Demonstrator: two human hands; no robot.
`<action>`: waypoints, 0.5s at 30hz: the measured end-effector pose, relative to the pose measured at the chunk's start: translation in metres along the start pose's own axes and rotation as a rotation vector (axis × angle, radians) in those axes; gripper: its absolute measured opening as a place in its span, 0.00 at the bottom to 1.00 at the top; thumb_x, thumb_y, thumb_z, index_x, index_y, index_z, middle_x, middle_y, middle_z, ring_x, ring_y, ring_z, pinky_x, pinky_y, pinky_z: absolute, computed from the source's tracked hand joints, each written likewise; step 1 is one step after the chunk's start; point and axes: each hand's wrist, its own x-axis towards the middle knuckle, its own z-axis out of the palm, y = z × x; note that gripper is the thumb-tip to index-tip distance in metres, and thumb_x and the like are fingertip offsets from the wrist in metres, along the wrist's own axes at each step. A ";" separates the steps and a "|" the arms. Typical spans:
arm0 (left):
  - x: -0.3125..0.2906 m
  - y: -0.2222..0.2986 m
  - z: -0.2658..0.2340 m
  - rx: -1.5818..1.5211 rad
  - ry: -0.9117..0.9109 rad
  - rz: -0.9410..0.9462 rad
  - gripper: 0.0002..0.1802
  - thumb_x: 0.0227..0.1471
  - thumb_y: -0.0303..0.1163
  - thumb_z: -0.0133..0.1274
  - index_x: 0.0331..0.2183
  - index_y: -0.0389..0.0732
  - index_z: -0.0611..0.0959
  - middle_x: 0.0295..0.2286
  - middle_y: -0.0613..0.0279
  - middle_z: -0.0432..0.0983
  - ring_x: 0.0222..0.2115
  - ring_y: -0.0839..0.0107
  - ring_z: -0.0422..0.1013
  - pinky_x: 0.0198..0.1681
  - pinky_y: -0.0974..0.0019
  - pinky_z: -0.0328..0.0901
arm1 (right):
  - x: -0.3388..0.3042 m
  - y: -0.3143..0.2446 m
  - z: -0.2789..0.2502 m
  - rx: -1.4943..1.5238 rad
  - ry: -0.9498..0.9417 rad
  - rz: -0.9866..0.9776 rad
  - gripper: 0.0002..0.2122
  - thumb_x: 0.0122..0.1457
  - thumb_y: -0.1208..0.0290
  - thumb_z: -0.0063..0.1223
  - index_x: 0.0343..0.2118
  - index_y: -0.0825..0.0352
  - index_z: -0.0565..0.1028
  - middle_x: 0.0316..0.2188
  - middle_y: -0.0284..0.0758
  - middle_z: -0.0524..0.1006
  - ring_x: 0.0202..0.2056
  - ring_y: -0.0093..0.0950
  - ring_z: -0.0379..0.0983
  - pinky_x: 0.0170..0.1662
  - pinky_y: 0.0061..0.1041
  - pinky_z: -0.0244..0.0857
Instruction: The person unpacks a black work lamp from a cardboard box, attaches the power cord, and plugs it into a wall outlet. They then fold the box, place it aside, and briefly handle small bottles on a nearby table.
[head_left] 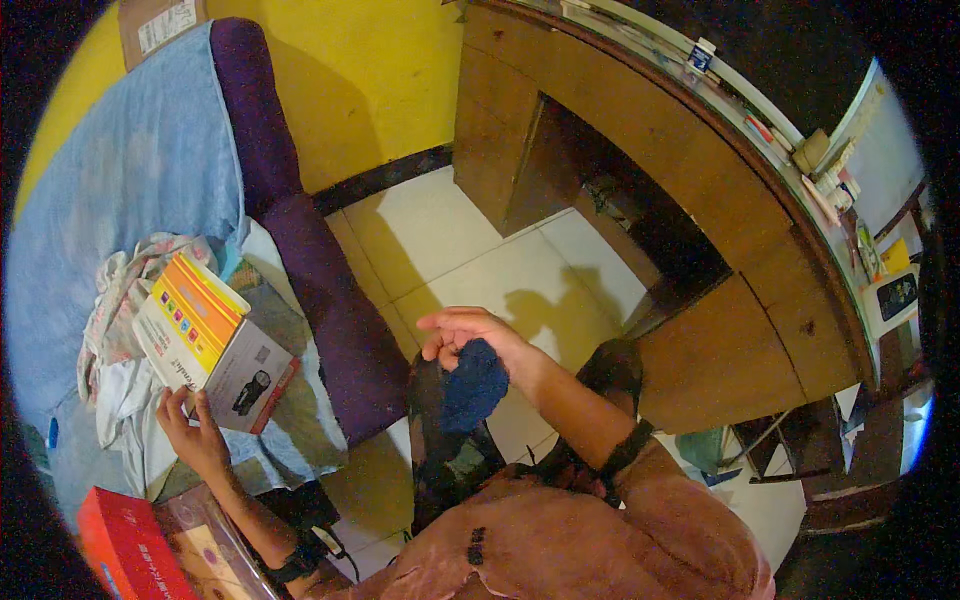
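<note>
On the left, my left hand (194, 428) is at the lower edge of a white, orange and yellow cardboard box (218, 340), its fingers and thumb bent against the corner. The box sits tilted among crumpled cloths and has a picture of a black device on one face. In the middle, above my legs, my right hand (478, 335) has its fingers curled around a bunched dark blue cloth (472, 388). The cloth hangs below the palm, and its exact kind cannot be made out.
A purple sofa (325, 300) with a light blue cover (140, 150) stands at left, pale crumpled cloths (125, 300) on it. A red box (125, 545) lies near the lower left. Along the right curves a wooden desk (700, 150) with bottles and small items on top.
</note>
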 end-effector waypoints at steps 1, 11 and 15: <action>0.001 0.002 -0.001 0.005 -0.008 -0.004 0.12 0.48 0.34 0.52 0.35 0.38 0.75 0.42 0.52 0.66 0.44 0.57 0.63 0.47 0.65 0.58 | 0.002 0.000 0.004 0.000 -0.008 -0.002 0.15 0.56 0.64 0.44 0.43 0.68 0.68 0.31 0.45 0.74 0.21 0.27 0.67 0.25 0.21 0.61; -0.009 -0.031 0.014 -0.199 0.417 -0.304 0.14 0.51 0.34 0.44 0.32 0.32 0.75 0.23 0.49 0.72 0.23 0.59 0.69 0.29 0.62 0.63 | -0.003 0.032 0.021 -0.041 0.088 -0.193 0.16 0.57 0.66 0.40 0.44 0.72 0.67 0.20 0.34 0.69 0.17 0.24 0.61 0.21 0.22 0.58; -0.007 -0.025 0.012 -0.475 0.413 -0.509 0.16 0.45 0.35 0.51 0.31 0.30 0.75 0.23 0.56 0.73 0.26 0.68 0.68 0.31 0.65 0.63 | 0.003 0.037 0.011 -0.142 0.072 -0.121 0.16 0.58 0.65 0.39 0.45 0.70 0.68 0.24 0.38 0.72 0.16 0.24 0.61 0.21 0.23 0.59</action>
